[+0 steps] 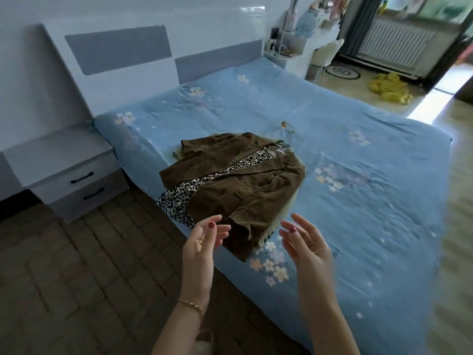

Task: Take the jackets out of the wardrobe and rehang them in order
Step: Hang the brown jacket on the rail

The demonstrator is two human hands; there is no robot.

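A brown corduroy jacket (245, 180) lies flat on the blue floral bed (358, 201), near its left edge. A black-and-white leopard-print garment (179, 196) shows inside and beneath it, and a pale garment's edge (286, 208) peeks out under its right side. A hanger hook (288, 126) sticks out beyond the collar. My left hand (204, 239) hovers just in front of the jacket's hem, fingers relaxed, holding nothing. My right hand (304, 239) hovers to the right of the hem, also relaxed and empty. No wardrobe is in view.
A grey bedside cabinet (64, 170) with two drawers stands left of the bed. The headboard (153, 55) runs along the far wall. A white chair (325, 55), a radiator (394, 44) and a yellow cloth heap (389, 88) are at the far right. Dark brick-pattern floor (76, 278) lies below.
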